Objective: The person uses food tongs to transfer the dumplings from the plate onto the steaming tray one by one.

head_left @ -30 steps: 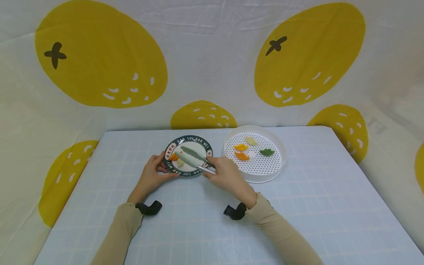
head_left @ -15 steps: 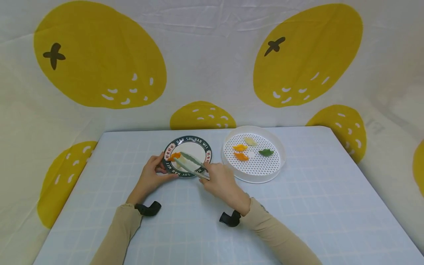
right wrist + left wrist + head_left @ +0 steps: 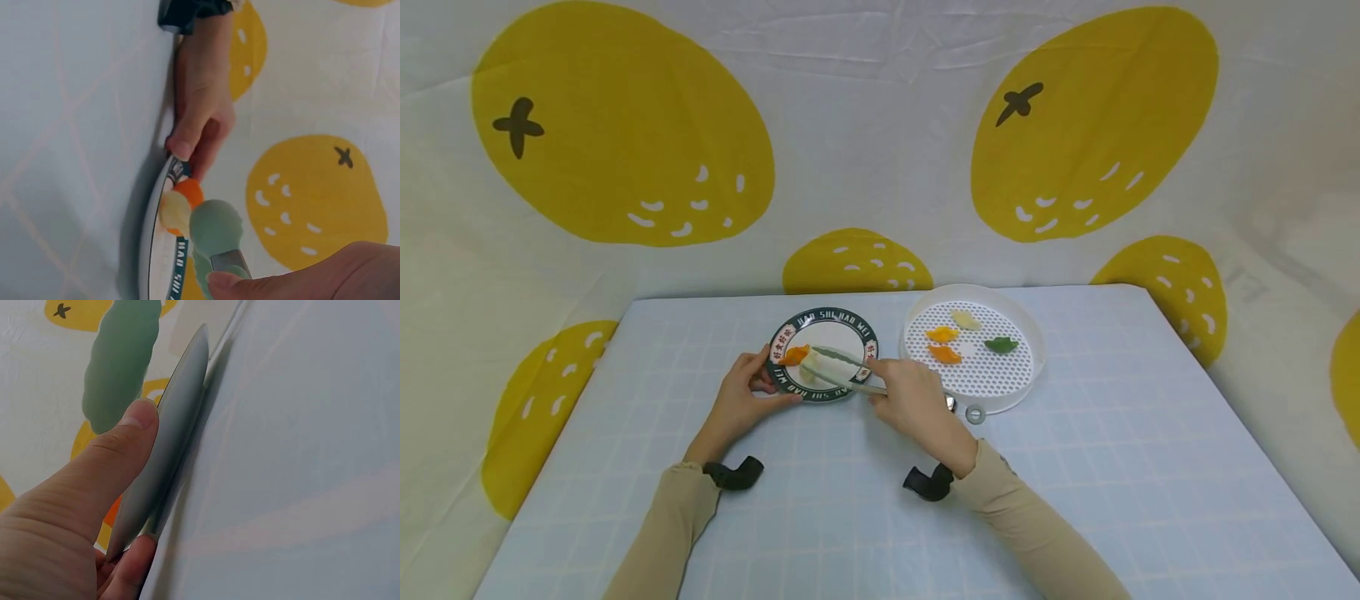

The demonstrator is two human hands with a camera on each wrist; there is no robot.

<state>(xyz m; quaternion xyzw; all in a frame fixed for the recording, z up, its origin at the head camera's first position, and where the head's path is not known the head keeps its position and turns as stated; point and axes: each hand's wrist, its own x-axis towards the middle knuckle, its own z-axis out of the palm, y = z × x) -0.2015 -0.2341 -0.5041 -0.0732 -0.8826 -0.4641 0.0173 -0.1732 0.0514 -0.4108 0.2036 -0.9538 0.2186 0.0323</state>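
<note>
My left hand (image 3: pixel 741 400) grips the near-left rim of a round plate (image 3: pixel 838 314) with a dark lettered border, thumb on one side and fingers on the other. An orange dumpling-shaped piece (image 3: pixel 793 356) lies at the plate's left. Beside it sits a cream one (image 3: pixel 174 211), partly covered by the tongs in the head view. My right hand (image 3: pixel 917 404) holds metal tongs with pale green tips (image 3: pixel 215 228) over the plate. The tong arms stand apart; whether they touch the cream piece, I cannot tell.
Right of the plate stands a round white perforated tray (image 3: pixel 1037 367). On it lie a cream piece (image 3: pixel 966 320), a yellow piece (image 3: pixel 942 334), an orange piece (image 3: pixel 944 355) and a green piece (image 3: pixel 1002 345). A fruit-print cloth (image 3: pixel 880 167) hangs behind the table.
The tongs' tips dipped toward the near left over the plate, then shifted slightly back right. Their handle end now shows beyond my right hand. The left hand stays on the plate.
</note>
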